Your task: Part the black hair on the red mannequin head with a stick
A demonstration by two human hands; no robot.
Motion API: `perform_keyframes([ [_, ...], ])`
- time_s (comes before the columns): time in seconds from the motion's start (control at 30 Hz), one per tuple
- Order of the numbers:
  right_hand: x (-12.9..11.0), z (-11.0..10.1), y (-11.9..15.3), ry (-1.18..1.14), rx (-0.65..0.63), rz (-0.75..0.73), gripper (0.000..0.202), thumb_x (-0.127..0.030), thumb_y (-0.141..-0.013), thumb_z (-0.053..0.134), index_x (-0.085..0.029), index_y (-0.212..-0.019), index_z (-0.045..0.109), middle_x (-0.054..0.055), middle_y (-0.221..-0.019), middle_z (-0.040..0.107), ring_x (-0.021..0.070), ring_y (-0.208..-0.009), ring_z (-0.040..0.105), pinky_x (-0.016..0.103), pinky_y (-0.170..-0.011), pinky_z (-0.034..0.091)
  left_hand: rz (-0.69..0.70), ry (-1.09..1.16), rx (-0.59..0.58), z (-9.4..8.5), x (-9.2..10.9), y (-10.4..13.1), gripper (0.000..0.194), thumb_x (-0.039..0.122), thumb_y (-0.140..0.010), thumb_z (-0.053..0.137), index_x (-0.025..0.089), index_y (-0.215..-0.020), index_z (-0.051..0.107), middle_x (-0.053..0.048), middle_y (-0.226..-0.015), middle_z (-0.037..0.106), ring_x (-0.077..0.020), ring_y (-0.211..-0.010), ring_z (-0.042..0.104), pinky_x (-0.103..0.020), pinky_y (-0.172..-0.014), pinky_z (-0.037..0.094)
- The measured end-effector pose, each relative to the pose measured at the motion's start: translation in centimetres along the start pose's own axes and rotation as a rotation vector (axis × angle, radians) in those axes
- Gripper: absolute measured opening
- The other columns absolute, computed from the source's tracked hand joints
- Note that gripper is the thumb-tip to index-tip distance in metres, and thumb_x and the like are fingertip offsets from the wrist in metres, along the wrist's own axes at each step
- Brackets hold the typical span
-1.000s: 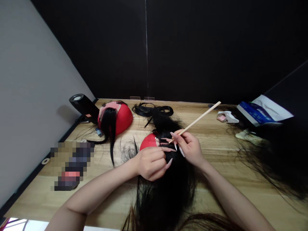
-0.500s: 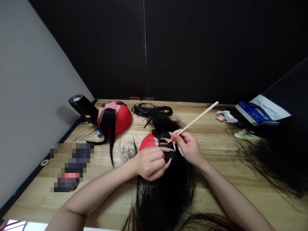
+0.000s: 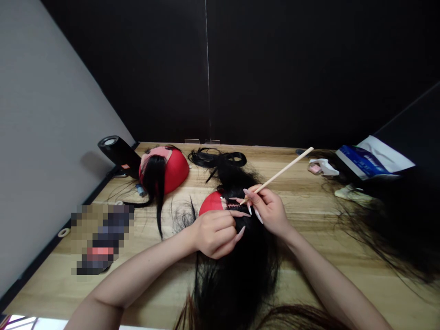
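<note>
A pale wooden stick (image 3: pixel 285 170), slim and tilted up to the right, is pinched in my right hand (image 3: pixel 270 208). Its lower end meets a pinkish parting in the black hair (image 3: pixel 237 284) of a wig. This wig sits over a red dome-shaped form (image 3: pixel 210 202), whose left side shows beside the hair. My left hand (image 3: pixel 216 233) rests on the hair just below the parting, index finger stretched toward the stick's tip and the other fingers curled in against the hair. Whatever fine tip the stick has is too small to see.
Behind on the left, a second red form (image 3: pixel 177 172) carries a partly haired cap, beside a black cylindrical speaker (image 3: pixel 118 156). Looped black hair (image 3: pixel 220 158) lies at the back. On the right are a blue-white packet (image 3: pixel 369 160), crumpled wrapping (image 3: pixel 326 167) and loose dark hair (image 3: pixel 395 224).
The outer end of the stick has dipped very slightly as my right hand shifts a little. My left hand and the wig stay where they were.
</note>
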State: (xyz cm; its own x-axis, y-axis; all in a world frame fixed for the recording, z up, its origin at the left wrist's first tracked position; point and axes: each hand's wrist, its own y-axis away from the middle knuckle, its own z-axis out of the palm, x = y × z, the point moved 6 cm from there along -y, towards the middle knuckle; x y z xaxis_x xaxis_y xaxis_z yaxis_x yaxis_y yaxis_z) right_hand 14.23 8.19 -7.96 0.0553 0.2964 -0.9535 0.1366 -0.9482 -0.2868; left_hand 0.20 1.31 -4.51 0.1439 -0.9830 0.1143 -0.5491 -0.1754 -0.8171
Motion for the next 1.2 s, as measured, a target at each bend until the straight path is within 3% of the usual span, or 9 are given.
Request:
perform_keyframes([
  [0.53, 0.55, -0.02, 0.09, -0.133, -0.026, 0.074, 0.033, -0.05, -0.086, 0.062, -0.018, -0.076, 0.059, -0.004, -0.057, 0.052, 0.0057, -0.042, 0.035, 0.021, -0.042, 0.029, -0.014, 0.01, -0.009, 0.08, -0.15, 0.18, 0.022, 0.004, -0.081, 0.05, 0.018, -0.065, 0.043, 0.003, -0.056, 0.043, -0.009, -0.054, 0.048, -0.029, -0.087, 0.06],
  [0.9, -0.1, 0.14, 0.06, -0.044, 0.009, 0.013, 0.028, -0.044, -0.086, 0.064, -0.018, -0.076, 0.062, -0.002, -0.064, 0.057, 0.0098, -0.058, 0.053, 0.022, -0.058, 0.044, -0.011, 0.027, -0.011, 0.05, -0.04, 0.06, 0.022, 0.003, -0.08, 0.051, 0.017, -0.065, 0.044, 0.002, -0.056, 0.044, -0.0108, -0.06, 0.056, -0.03, -0.087, 0.06],
  [1.2, -0.04, 0.05, 0.01, -0.033, -0.023, 0.004, 0.031, -0.045, -0.088, 0.06, -0.018, -0.074, 0.06, -0.002, -0.063, 0.055, 0.0088, -0.054, 0.047, 0.022, -0.056, 0.042, -0.017, 0.023, -0.01, 0.01, 0.02, 0.01, 0.022, 0.002, -0.081, 0.051, 0.017, -0.065, 0.044, 0.002, -0.056, 0.045, -0.0099, -0.058, 0.054, -0.031, -0.088, 0.06],
])
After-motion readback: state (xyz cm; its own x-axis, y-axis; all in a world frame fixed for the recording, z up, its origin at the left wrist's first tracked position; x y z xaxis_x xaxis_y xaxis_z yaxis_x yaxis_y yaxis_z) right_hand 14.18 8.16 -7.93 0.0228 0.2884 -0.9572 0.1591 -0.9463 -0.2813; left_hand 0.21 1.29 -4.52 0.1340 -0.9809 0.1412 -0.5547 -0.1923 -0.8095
